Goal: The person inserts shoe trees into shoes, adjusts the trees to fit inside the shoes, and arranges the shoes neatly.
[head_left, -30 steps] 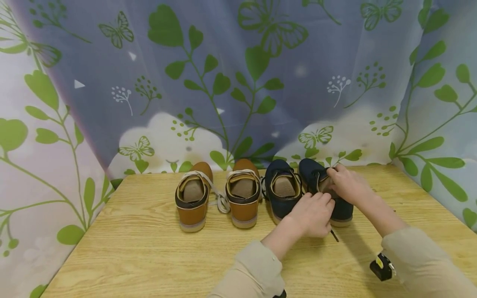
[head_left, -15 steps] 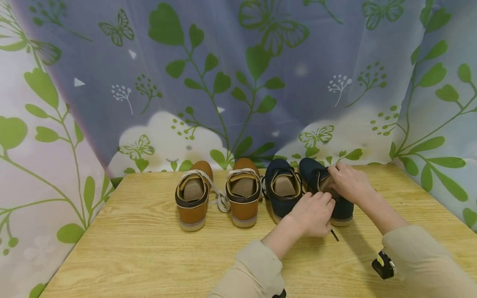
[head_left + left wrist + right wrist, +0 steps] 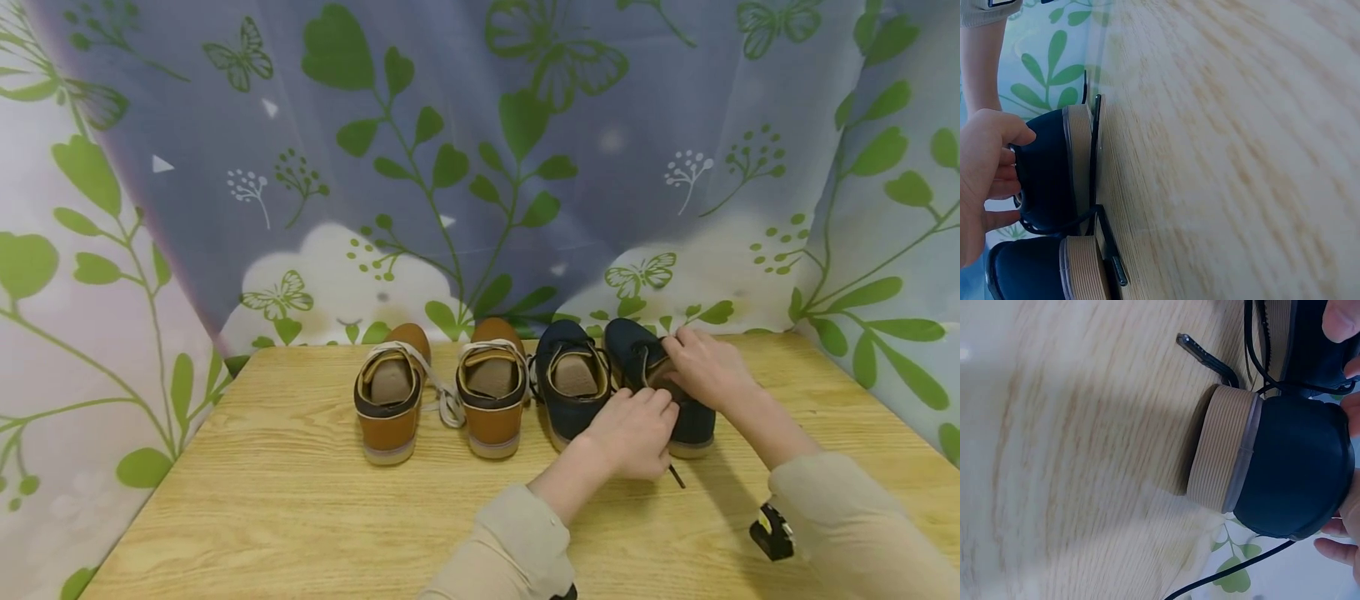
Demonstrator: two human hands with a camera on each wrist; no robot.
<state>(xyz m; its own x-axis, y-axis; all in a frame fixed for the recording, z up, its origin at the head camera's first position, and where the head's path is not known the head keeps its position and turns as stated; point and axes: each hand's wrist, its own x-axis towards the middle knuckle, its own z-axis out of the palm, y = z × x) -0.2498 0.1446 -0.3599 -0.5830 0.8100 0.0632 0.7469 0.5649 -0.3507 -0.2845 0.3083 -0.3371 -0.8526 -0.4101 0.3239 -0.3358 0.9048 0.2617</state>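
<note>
The rightmost navy shoe [image 3: 693, 427] stands heel toward me on the wooden table [image 3: 300, 508], with both hands at its opening. My left hand [image 3: 632, 429] holds the left side of its collar; in the left wrist view its thumb [image 3: 1019, 133] lies over the heel end. On the opposite edge of the collar, my right hand [image 3: 708, 367] pinches the rim near the lacing. A black lace [image 3: 1207, 359] runs out between the two navy shoes, its tip on the table. Another dark lace [image 3: 1229, 572] trails on the far side. Some fingertips are hidden inside the shoe.
Close to the left is the other navy shoe [image 3: 573, 408]. Farther left stand two brown shoes [image 3: 491, 429] [image 3: 386, 433] with cream laces [image 3: 450, 408] loose between them. A patterned curtain [image 3: 450, 167] hangs behind the table and along both sides.
Both hands keep their places on the navy shoe. The whole head view has shifted very slightly; the shoes have not visibly moved on the table.
</note>
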